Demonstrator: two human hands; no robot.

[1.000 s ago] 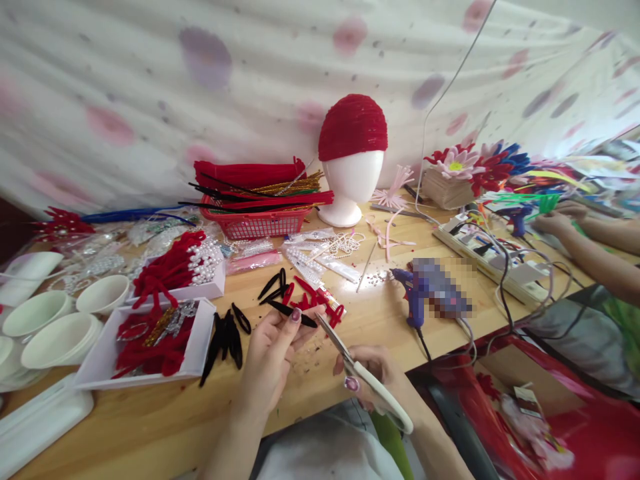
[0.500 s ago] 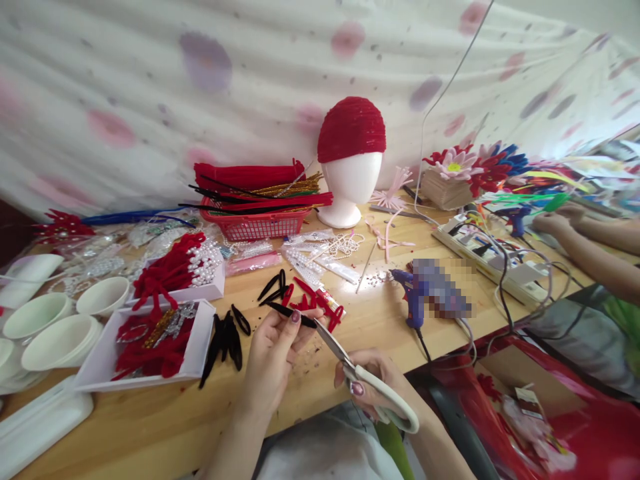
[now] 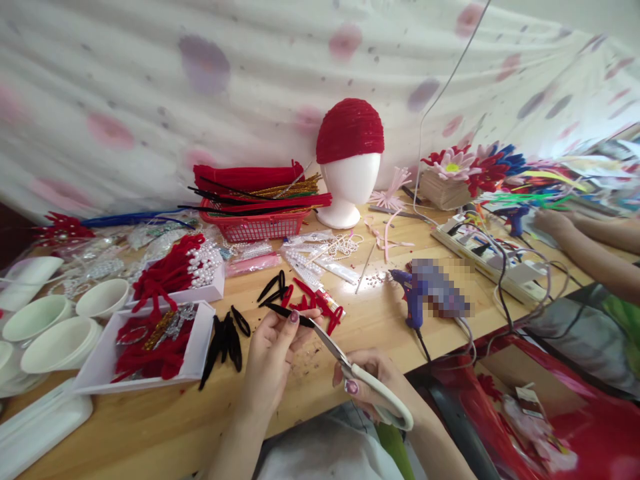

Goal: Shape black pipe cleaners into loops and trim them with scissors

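My left hand [image 3: 273, 357] pinches a folded black pipe-cleaner piece [image 3: 287, 312] above the wooden table [image 3: 150, 427]. My right hand [image 3: 373, 383] grips white-handled scissors [image 3: 367, 381], whose blades point up-left and meet the right end of the black piece. Loose black loops [image 3: 225, 337] lie just left of my left hand. Red and black loops [image 3: 307, 297] lie just beyond it.
White trays of red pieces [image 3: 150, 343] and white bowls [image 3: 55, 327] fill the left. A red basket of pipe cleaners [image 3: 257, 203], a foam head in a red cap [image 3: 350, 160], a blue glue gun [image 3: 415, 297] and a power strip [image 3: 493, 257] stand behind. Another person's arms [image 3: 590, 243] reach in at right.
The scissors' blades have edged closer to the black piece's end. My left hand has barely moved. The other person's hands shifted slightly right.
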